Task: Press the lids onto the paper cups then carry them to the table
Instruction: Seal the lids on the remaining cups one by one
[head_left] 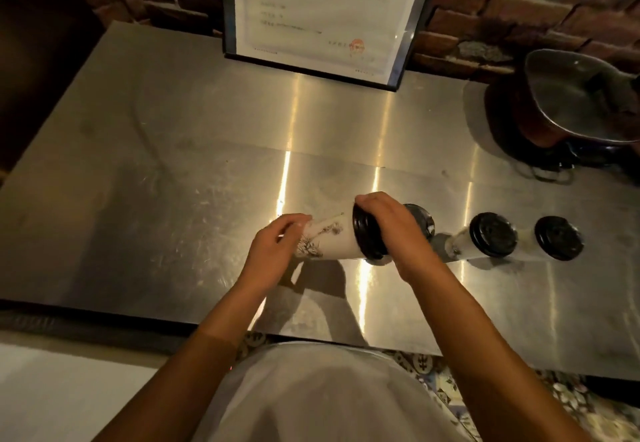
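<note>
A brushed stainless-steel bench (173, 164) fills the view, its dull surface scuffed and streaked with long warm reflections. Above its near-middle, both hands hold one tall paper cup (329, 239) tipped onto its side, base to the left and mouth to the right. The cup is a smooth white tapering cylinder printed with a dark, sketchy branch-like pattern. The left hand (277, 246) curls its fingers around the narrow base end. The right hand (391, 227) wraps over the glossy black plastic lid (369, 233), a round ribbed cap seated on the cup's mouth (how fully it is seated cannot be told).

Just behind the right hand, another black round lid (420, 221) peeks out, mostly hidden. To the right, two more lidded cups stand upright on the bench, near each other: the nearer cup (491, 233) and the farther cup (557, 238), each topped with a domed black lid with a matt, slightly speckled look.

At the bench's back edge a black-framed certificate (322, 12) leans against a rough brick wall (519, 1). In the far right corner sits a round metal pot (581, 95), shiny-rimmed. A white garment (322, 396) covers the person's torso below.
</note>
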`<state>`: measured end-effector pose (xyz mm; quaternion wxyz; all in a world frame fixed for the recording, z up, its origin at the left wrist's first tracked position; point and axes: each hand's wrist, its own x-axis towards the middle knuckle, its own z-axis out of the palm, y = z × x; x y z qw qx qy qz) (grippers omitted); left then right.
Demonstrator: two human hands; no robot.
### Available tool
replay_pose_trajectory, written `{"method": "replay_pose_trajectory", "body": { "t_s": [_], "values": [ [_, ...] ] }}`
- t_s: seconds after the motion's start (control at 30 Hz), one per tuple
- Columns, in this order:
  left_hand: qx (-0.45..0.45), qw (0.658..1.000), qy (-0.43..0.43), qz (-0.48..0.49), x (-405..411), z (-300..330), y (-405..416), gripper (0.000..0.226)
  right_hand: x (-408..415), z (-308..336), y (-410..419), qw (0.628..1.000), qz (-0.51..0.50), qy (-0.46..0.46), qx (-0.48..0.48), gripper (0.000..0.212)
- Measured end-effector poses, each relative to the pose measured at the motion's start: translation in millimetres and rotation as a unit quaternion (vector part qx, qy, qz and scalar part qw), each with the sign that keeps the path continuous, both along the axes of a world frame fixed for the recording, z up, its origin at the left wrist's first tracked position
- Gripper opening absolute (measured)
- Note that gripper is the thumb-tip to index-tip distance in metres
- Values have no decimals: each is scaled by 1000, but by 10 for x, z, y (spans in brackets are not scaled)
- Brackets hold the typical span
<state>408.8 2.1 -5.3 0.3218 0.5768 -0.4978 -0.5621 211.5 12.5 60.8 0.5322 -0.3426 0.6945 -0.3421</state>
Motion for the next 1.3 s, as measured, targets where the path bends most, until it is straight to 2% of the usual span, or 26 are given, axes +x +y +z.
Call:
{"method": "replay_pose_trajectory", "body": {
  "t_s": [0.07, 0.13, 0.27, 0.37, 0.43, 0.57, 0.63, 0.77, 0.9, 1.03, 1.17, 1.3],
  "values": [
    [-1, 999, 49, 1, -53, 228, 25, 26, -120, 133, 82, 996, -37, -78, -1, 29],
    [-21, 996, 87, 8, -170, 501, 104, 26, -219, 258, 167, 992, -47, -102, -49, 38],
    [-93, 993, 49, 47, -500, 783, 232, 19, -411, 425, 399, 985, -36, -82, -144, 44],
    [-101, 993, 25, 53, -751, 880, 320, 14, -536, 427, 587, 984, -2, -46, -174, 64],
    [-107, 993, 24, 38, -869, 951, 420, 10, -636, 426, 664, 984, -26, -71, -162, 57],
    [-173, 984, 42, -30, -1031, 1066, 693, 39, -876, 471, 757, 967, -83, -227, -87, 41],
    [-234, 971, 27, -46, -1083, 1106, 814, 42, -960, 505, 795, 951, -82, -292, -53, 41],
    [-300, 951, 13, -73, -1124, 1140, 983, 47, -1106, 567, 863, 945, -49, -324, -14, 52],
    [-308, 944, 3, -119, -1129, 1224, 996, 65, -1239, 634, 923, 940, -44, -337, -27, 46],
    [-332, 935, 2, -123, -1106, 1273, 878, 50, -1234, 693, 955, 944, -61, -319, -54, 37],
    [-256, 962, 41, -81, -1161, 1341, 884, 41, -1210, 722, 998, 956, -86, -267, -83, 28],
    [-141, 983, 112, -23, -1291, 1335, 920, 31, -1181, 666, 1101, 968, -72, -151, -184, 38]
  ]
}}
